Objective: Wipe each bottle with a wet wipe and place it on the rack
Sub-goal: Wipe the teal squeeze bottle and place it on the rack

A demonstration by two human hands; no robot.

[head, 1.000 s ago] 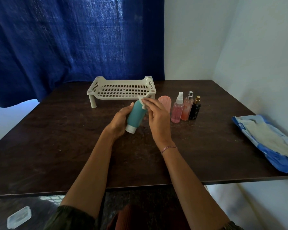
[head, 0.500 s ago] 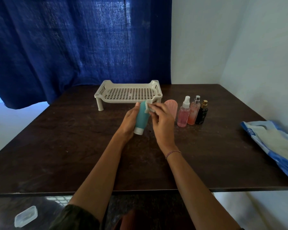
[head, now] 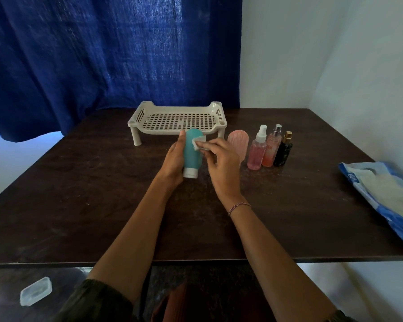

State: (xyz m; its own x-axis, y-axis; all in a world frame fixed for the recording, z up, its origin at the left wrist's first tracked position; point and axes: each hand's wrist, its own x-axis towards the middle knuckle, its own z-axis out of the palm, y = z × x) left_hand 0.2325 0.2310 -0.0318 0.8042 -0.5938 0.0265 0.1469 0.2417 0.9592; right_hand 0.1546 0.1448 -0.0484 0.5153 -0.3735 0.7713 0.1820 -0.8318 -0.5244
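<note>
My left hand (head: 173, 160) grips a teal bottle (head: 192, 152) with its white cap pointing down, held just above the dark table (head: 79, 194). My right hand (head: 221, 159) pinches a small white wet wipe (head: 198, 143) against the bottle's upper right side. Behind them stands a white perforated rack (head: 177, 119) with nothing on it. To the right, a pink ribbed bottle (head: 239, 141) is partly hidden by my right hand. Beside it stand a pink spray bottle (head: 257, 149), an orange-pink spray bottle (head: 271, 148) and a small black bottle (head: 283, 151).
A blue and white wet wipe pack (head: 386, 196) lies at the table's right edge. A blue curtain (head: 102, 54) hangs behind the table, and white walls close in at the right. A small clear plastic lid (head: 35, 291) lies on the floor at lower left.
The teal bottle has tilted from slanted to nearly upright, cap down. My right hand with the wipe has stayed near the bottle's top, sliding slightly down its side.
</note>
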